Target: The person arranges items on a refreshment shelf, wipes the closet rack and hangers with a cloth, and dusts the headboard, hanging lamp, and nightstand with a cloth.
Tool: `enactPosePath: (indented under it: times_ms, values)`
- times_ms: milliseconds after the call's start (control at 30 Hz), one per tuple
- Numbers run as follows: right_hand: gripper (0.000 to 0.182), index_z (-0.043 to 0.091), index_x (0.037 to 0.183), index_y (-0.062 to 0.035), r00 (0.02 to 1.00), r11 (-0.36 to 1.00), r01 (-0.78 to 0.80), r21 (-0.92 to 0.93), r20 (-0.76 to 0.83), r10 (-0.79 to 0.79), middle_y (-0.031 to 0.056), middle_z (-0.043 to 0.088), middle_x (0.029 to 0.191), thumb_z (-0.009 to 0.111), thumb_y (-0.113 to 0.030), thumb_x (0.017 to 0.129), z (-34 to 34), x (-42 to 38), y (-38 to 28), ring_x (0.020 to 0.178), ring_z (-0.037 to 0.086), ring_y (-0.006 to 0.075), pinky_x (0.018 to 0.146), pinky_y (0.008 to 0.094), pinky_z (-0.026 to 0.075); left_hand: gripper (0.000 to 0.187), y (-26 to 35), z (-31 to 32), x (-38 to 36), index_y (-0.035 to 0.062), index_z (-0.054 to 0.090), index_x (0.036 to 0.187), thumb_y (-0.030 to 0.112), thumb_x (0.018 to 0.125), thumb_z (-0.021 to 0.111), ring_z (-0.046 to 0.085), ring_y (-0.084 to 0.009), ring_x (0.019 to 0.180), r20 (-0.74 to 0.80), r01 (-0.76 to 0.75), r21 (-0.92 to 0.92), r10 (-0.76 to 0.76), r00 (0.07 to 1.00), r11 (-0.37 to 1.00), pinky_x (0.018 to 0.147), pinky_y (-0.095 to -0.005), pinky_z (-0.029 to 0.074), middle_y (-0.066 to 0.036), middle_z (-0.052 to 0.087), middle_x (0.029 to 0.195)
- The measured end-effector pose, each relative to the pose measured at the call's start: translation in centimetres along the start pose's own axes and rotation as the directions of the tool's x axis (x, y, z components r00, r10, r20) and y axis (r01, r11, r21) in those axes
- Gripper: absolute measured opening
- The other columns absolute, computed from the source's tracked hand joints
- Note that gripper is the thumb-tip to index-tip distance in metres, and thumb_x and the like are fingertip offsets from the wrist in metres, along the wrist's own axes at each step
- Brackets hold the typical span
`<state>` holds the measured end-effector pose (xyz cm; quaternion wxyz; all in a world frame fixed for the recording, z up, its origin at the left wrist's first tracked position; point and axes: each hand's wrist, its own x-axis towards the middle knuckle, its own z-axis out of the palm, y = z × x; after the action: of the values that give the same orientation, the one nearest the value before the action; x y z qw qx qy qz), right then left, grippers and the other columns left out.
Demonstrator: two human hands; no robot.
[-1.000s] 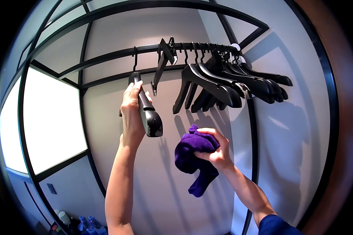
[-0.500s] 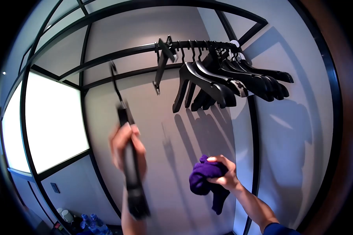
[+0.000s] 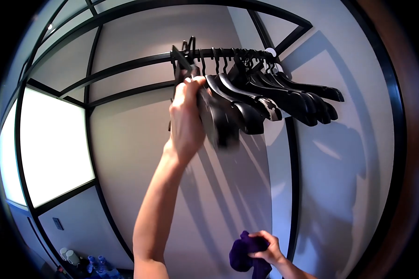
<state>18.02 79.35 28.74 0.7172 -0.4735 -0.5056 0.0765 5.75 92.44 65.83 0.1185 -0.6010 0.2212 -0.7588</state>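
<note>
My left hand (image 3: pixel 187 121) is raised to the black rail (image 3: pixel 125 66), its fingers closed round the upper part of a black clothes hanger (image 3: pixel 218 122). Motion blurs the hanger's lower end, and its hook is up at the rail among other hooks. Lower down at the right, my right hand (image 3: pixel 269 251) grips a bunched dark purple cloth (image 3: pixel 240 255), part of which dangles below the fingers. Just right of the held hanger, several black hangers (image 3: pixel 291 101) hang close together on the rail.
A black clip hanger (image 3: pixel 179 58) hangs at the left end of the row. Black frame bars surround the alcove, with a bright lit panel (image 3: pixel 56 144) at left. White cups (image 3: pixel 71 256) and plastic water bottles (image 3: pixel 92 264) stand at the lower left.
My left hand has carried the hanger up and to the right, to the rail beside the others. My right hand, with the purple cloth, sits lower in view.
</note>
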Motion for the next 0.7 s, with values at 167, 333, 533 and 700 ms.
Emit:
enactPosePath:
  times_ms: [167,333,533,700]
  values:
    - [0.058,0.064,0.109,-0.0008,0.997,0.998,0.018,-0.055,-0.068,-0.021,0.0076,0.067,0.105,0.086,-0.004,0.055,-0.5,-1.9,0.6,0.100,0.063,0.0187,0.093,0.0337,0.049,0.022,-4.3,1.7,0.5,-0.0067,0.060,0.104,0.005,0.086,0.065,0.066,-0.0388,0.085,0.055,0.083,0.170,-0.094,0.994,0.982,0.075,-0.0376,0.053,-0.026,0.064,0.104]
    - [0.059,0.062,0.112,-0.0037,0.974,0.978,0.154,-0.144,-0.145,-0.175,0.0100,0.067,0.106,0.086,-0.002,0.058,-1.2,0.6,-0.7,0.102,0.064,0.0214,0.095,0.0342,0.049,0.069,2.0,-1.6,-6.1,0.0058,0.035,0.137,0.014,0.081,0.074,0.060,-0.0299,0.103,0.060,0.313,-0.052,-0.310,0.949,0.948,0.088,-0.0395,0.049,-0.021,0.054,0.122]
    - [0.071,0.048,0.133,-0.0048,0.793,0.768,0.608,-0.201,0.103,-0.600,0.0124,0.048,0.135,0.079,-0.012,0.069,5.7,8.0,-7.1,0.128,0.045,0.0265,0.102,0.0390,0.041,0.076,11.2,-6.6,-20.3,-0.0027,0.040,0.140,0.030,0.080,0.074,0.043,-0.0314,0.129,0.596,0.866,-0.317,-0.629,0.499,0.387,0.108,-0.0400,0.033,-0.023,0.046,0.136]
    - [0.074,0.033,0.145,-0.0073,0.841,0.818,0.520,0.246,0.019,-0.540,0.0108,0.039,0.146,0.070,-0.020,0.082,5.2,17.5,-13.6,0.133,0.040,0.0251,0.101,0.0391,0.041,0.039,10.1,-13.1,-24.0,-0.0015,0.057,0.118,0.020,0.087,0.062,0.058,-0.0172,0.094,0.330,0.837,-0.547,-0.927,0.181,-0.031,0.089,-0.0300,0.048,-0.011,0.061,0.106]
